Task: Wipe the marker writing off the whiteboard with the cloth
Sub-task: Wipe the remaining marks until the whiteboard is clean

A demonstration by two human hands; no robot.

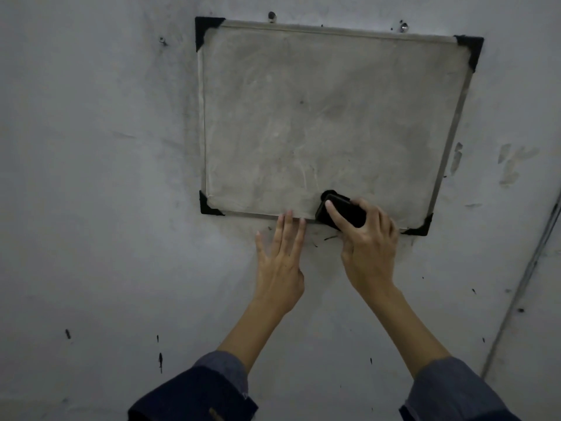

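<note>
A small whiteboard (318, 117) with a metal frame and black corner caps hangs on a grey wall. Its surface is smudged grey and no clear writing shows on it. My right hand (368, 241) grips a black wiper (343, 209), which looks like a block eraser or a folded cloth, pressed on the board's lower edge right of the middle. My left hand (280, 259) lies flat with its fingers spread on the wall just below the board. Its fingertips touch the bottom frame to the left of the wiper.
The wall (91, 208) around the board is stained and flecked with black marks. Nails or screws stick out above the board's top edge (271, 16). A wall corner or thin cable line (522, 284) runs diagonally at the right.
</note>
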